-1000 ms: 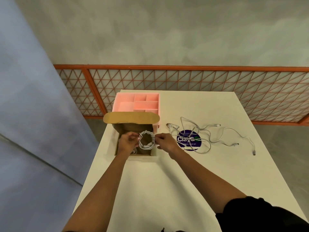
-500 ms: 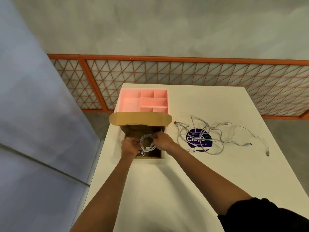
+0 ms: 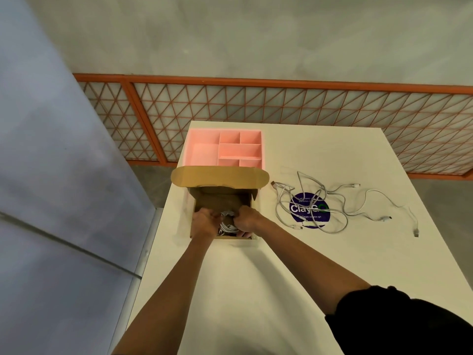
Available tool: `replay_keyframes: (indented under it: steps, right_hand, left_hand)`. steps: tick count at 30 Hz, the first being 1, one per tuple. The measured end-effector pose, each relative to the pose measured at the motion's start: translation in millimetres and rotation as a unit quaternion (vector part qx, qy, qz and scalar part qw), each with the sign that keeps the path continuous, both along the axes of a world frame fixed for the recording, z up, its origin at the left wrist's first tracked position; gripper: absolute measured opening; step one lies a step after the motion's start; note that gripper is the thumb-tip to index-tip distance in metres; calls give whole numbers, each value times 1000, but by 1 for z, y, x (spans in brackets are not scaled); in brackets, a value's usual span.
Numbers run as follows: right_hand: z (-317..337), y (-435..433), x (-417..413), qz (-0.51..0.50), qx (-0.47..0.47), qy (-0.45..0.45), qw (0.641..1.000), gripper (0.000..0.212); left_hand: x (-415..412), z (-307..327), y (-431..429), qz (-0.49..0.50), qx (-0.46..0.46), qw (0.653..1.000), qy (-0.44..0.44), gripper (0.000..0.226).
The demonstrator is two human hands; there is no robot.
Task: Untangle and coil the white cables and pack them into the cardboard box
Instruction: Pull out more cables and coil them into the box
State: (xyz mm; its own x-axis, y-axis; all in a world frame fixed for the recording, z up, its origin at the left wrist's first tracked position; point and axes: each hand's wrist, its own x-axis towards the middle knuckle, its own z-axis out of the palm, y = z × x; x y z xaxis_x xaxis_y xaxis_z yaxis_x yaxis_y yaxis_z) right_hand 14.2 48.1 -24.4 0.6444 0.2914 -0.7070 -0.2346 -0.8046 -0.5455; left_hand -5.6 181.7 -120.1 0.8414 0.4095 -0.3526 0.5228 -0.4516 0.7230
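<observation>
An open cardboard box (image 3: 220, 179) stands near the table's left edge, its lid flap folded back. Both hands reach down inside it. My left hand (image 3: 204, 222) and my right hand (image 3: 247, 220) grip a coiled white cable (image 3: 226, 221) between them, low in the box; most of the coil is hidden by the fingers. To the right, a tangle of loose white cables (image 3: 330, 206) lies spread over a round purple sticker (image 3: 308, 210) on the white table (image 3: 294, 265).
A pink tray (image 3: 202, 152) with several compartments sits behind the box at the table's far left. An orange lattice railing (image 3: 307, 106) runs behind the table. A grey panel (image 3: 64, 175) stands close on the left.
Both hands have lowered the coiled cable from above the box opening down into the box. The loose cables on the table have not moved.
</observation>
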Motion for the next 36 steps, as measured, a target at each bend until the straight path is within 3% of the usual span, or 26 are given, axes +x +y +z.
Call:
replay_keyframes:
  steps: [6, 9, 14, 18, 22, 28, 36]
  right_hand:
    - [8, -41, 2, -11, 99, -44, 994, 28]
    - [15, -79, 8, -2, 107, -28, 994, 24]
    - [12, -133, 26, -41, 31, -42, 998, 24]
    - [2, -164, 41, -77, -34, -158, 984, 22]
    - [-9, -178, 55, -67, -20, -245, 967, 30]
    - [-20, -183, 72, 44, -99, -202, 973, 33]
    - [-22, -190, 89, 18, -80, -199, 977, 39]
  left_hand:
    - [-29, 30, -34, -37, 149, 977, -145, 23]
    - [-38, 44, -59, -93, 145, 962, -211, 22]
    - [-29, 52, -107, -190, 109, 943, -252, 18]
    - [-6, 48, -142, -251, 97, 936, -228, 17]
    - [23, 45, -166, -256, 116, 945, -167, 26]
    - [66, 46, -179, -274, 155, 941, -125, 56]
    - [85, 41, -183, -235, 190, 949, -92, 54]
